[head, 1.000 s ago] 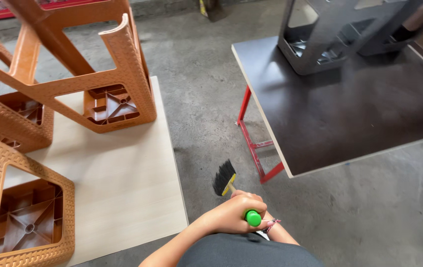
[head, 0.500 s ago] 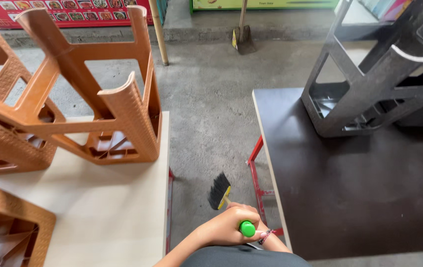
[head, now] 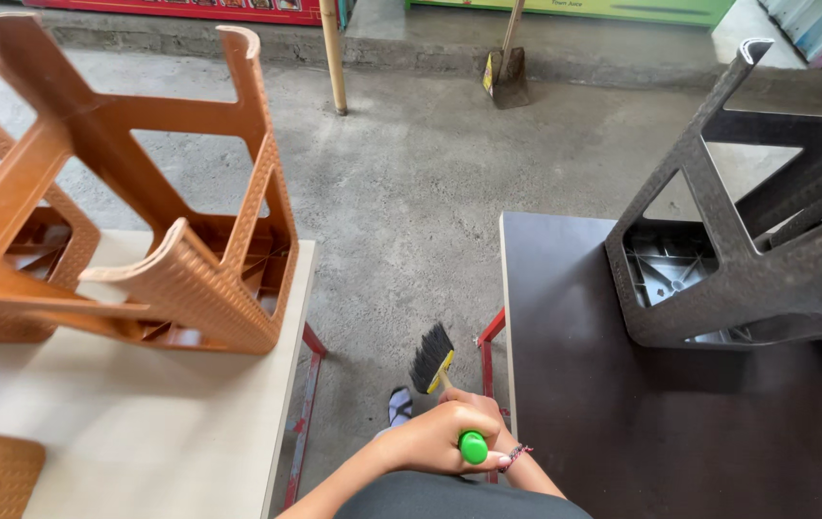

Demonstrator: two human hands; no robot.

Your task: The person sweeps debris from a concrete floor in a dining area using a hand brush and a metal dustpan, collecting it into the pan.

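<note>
A small broom [head: 433,358] with black bristles, a yellow collar and a green handle end points down at the concrete floor in the gap between two tables. My left hand [head: 427,440] comes in from the lower left and is wrapped around the handle just below the green tip. My right hand [head: 488,413], with a bead bracelet on its wrist, grips the same handle from the right and is partly hidden behind the left hand. Below the bristles, my foot [head: 399,405] in a pale sandal shows on the floor.
A beige table [head: 142,423] on the left carries upturned brown plastic chairs [head: 180,240]. A dark table [head: 622,413] on the right carries upturned grey chairs [head: 747,259]. Red table legs flank the narrow gap. A shovel [head: 507,67] and a wooden pole [head: 332,58] stand at the far kerb.
The view has tilted up and moved forward into the gap between the tables. The broom stays in both hands, with its bristles now nearer the right table's red leg.
</note>
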